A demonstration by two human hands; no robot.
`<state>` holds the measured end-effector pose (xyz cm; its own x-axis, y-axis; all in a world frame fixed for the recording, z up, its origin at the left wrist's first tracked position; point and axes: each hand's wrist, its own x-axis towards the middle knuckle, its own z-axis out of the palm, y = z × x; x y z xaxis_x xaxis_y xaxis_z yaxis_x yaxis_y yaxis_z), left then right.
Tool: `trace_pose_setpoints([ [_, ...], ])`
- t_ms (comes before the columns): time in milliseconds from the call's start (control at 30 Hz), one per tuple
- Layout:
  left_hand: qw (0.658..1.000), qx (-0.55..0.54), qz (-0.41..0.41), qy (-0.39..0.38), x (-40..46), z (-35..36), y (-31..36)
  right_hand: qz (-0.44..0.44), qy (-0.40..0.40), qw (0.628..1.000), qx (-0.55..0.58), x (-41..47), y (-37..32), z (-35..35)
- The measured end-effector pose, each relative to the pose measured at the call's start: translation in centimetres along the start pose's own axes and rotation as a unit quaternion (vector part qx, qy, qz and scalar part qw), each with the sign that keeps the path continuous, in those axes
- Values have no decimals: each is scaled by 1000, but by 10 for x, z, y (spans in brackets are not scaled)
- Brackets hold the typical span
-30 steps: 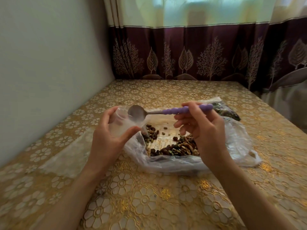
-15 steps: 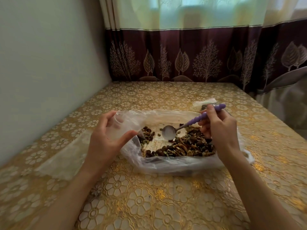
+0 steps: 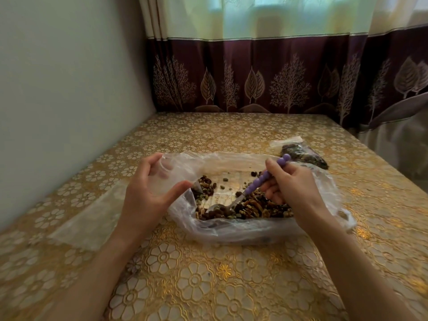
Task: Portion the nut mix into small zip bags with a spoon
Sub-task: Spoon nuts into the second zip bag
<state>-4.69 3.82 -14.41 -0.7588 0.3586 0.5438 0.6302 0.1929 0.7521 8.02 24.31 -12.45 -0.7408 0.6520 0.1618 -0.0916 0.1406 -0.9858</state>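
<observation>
Since the earlier frame the spoon [image 3: 250, 188] has dipped into the nut mix [image 3: 250, 208] at frame centre, clamped in the right hand [image 3: 291, 188]'s grip; the left hand [image 3: 148, 193] still pinches the small zip bag [image 3: 166, 174] open.

The big plastic bag [image 3: 231, 230] lies mid-table [image 3: 208, 286], nut mix [image 3: 254, 208] and spoon [image 3: 245, 193] inside. A filled zip bag [image 3: 303, 154] sits behind-right; empty zip bags [image 3: 85, 218] lie left.
</observation>
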Motion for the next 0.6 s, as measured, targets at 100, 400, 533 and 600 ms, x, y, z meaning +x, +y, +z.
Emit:
trace_pose_setpoints([
  [100,1000,4,8,2,0,0,-1,11,11,1000,-13,0,1,0],
  [400,999,23,28,-7,0,2,1,46,36,998,16,-2,-1,-2],
  [533,999,35,31,-27,0,4,2,46,52,996,53,0,-2,-7],
  [600,998,37,27,-43,0,5,2,44,71,994,69,2,-1,-8],
])
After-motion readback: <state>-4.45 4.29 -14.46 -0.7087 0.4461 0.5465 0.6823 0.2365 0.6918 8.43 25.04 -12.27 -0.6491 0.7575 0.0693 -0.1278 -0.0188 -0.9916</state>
